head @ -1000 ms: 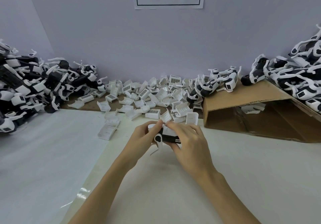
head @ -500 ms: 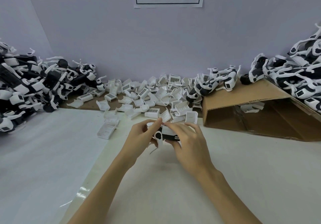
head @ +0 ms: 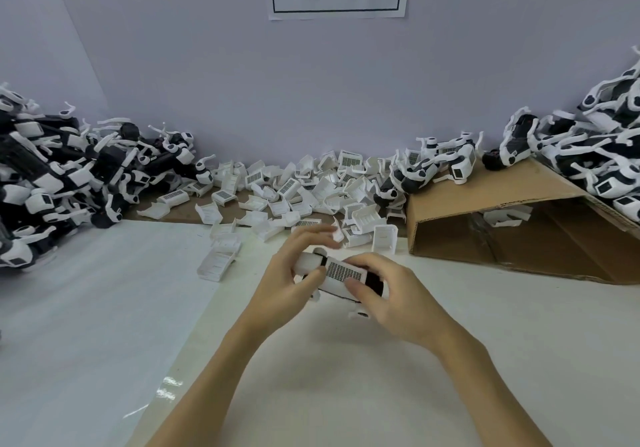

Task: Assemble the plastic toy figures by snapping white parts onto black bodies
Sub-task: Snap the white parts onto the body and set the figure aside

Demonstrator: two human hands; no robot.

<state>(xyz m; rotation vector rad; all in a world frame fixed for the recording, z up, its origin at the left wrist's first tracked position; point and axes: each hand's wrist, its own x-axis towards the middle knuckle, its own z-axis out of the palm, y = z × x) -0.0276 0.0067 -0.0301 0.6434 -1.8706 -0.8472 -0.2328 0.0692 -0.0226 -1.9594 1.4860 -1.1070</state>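
I see both hands meeting over the pale tabletop [head: 346,377], holding one toy figure [head: 341,273] between them. My left hand [head: 287,283] curls round the figure's white end, thumb pressed on its near side, upper fingers [head: 317,233] blurred above it. My right hand [head: 391,294] grips the other end, thumb on the white grille panel [head: 344,272] that sits on the black body [head: 375,282], fingers wrapped over the far side. Just beyond the fingertips lies a scatter of loose white parts [head: 294,190]. Farther left of the fingers is a heap of black-and-white figures [head: 59,183]; to their right, more figures [head: 595,166] rest on a cardboard sheet [head: 485,197].
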